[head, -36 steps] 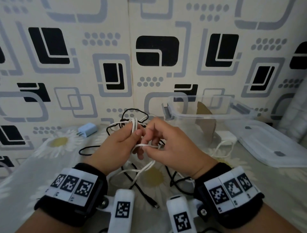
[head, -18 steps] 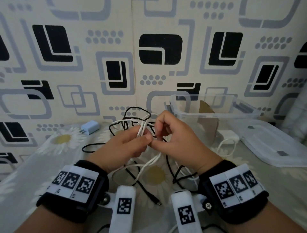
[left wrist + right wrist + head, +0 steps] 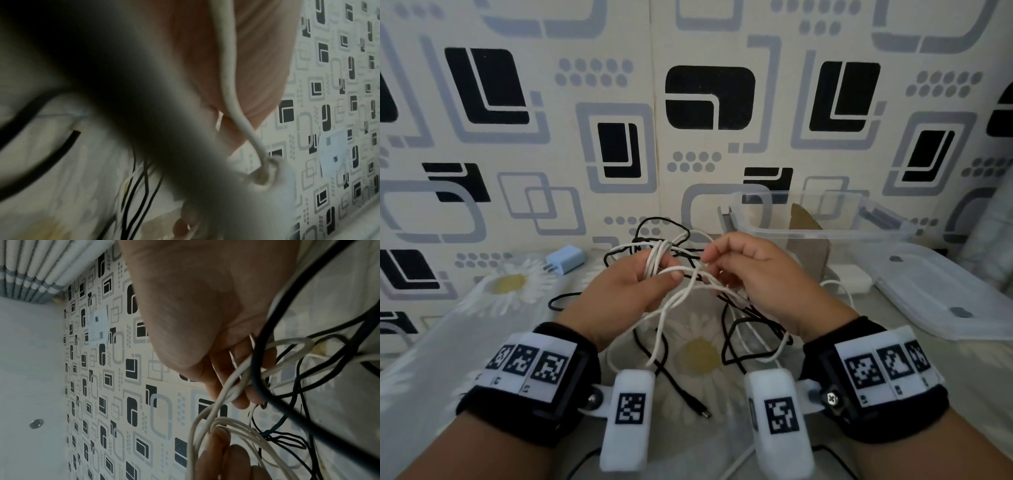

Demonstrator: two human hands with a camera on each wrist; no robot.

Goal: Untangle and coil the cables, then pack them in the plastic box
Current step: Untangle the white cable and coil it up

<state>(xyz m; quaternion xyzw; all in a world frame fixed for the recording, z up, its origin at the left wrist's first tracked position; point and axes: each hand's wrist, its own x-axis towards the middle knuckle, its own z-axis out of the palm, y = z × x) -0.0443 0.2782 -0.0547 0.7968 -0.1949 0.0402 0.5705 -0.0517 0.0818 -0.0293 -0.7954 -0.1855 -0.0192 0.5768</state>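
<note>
A white cable (image 3: 663, 323) and a black cable (image 3: 732, 330) hang tangled over the daisy-print tabletop. My left hand (image 3: 654, 274) grips a bunch of white loops between thumb and fingers, held upright above the table. Just to its right, my right hand (image 3: 722, 265) has its fingers curled around strands of the white cable (image 3: 218, 404), with the black cable (image 3: 257, 369) crossing its fingers. A white strand runs between the two hands. The clear plastic box (image 3: 825, 236) stands open behind my right hand. The left wrist view is mostly blurred; the white cable (image 3: 228, 81) crosses my palm.
The box lid (image 3: 945, 301) lies flat at the right. A piece of cardboard (image 3: 804, 240) stands in the box. A pale blue charger plug (image 3: 565, 262) lies at the back left, a white adapter (image 3: 849, 282) beside the box. The black cable's plug end (image 3: 705, 413) rests near my wrists.
My hands have drawn slightly apart. The right hand has shifted right along the white strand, away from the left thumb, and the loops have spread out between them.
</note>
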